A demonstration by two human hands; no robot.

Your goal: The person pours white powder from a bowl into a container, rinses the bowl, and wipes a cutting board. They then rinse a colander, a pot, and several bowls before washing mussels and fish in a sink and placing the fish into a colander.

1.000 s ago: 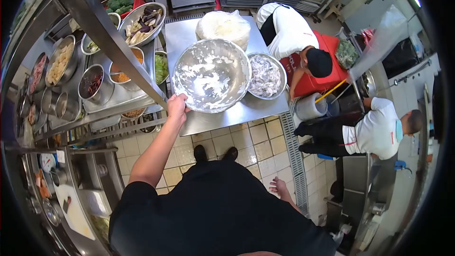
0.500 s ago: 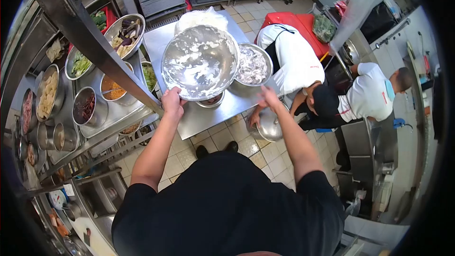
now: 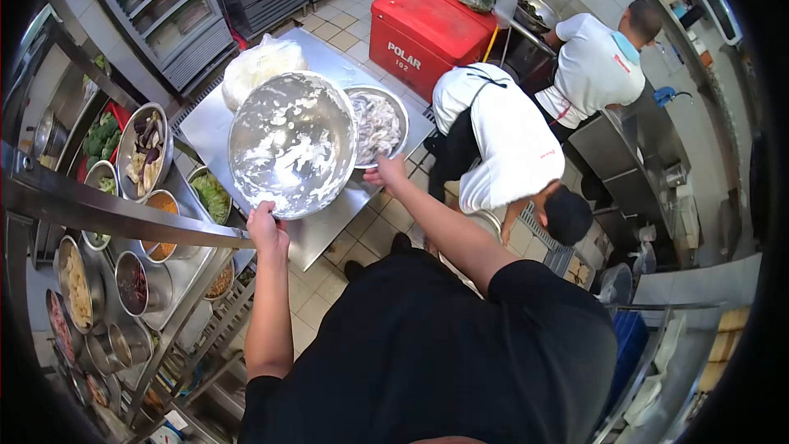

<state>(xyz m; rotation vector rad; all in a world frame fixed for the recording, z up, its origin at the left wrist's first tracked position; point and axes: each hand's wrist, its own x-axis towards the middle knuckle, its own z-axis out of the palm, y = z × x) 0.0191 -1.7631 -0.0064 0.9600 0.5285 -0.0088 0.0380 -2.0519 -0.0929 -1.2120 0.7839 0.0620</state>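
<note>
The left hand is closed on the near rim of the big bowl, thumb over the edge. The bowl is tilted up towards the camera, its inside smeared with white paste. It stands at the front of the steel surface and overlaps the small bowl just to its right. The right hand reaches across to the small bowl's near rim and touches it; I cannot tell whether the fingers clasp it. That bowl holds pale, greyish pieces.

Behind the big bowl lies a white bag. To the left, under a steel rail, sit bowls of greens, aubergine and an orange sauce.

A co-worker in white bends over just right of the surface, close to the outstretched right arm. Beyond stands a red cooler, and a second person is at a counter further back.
</note>
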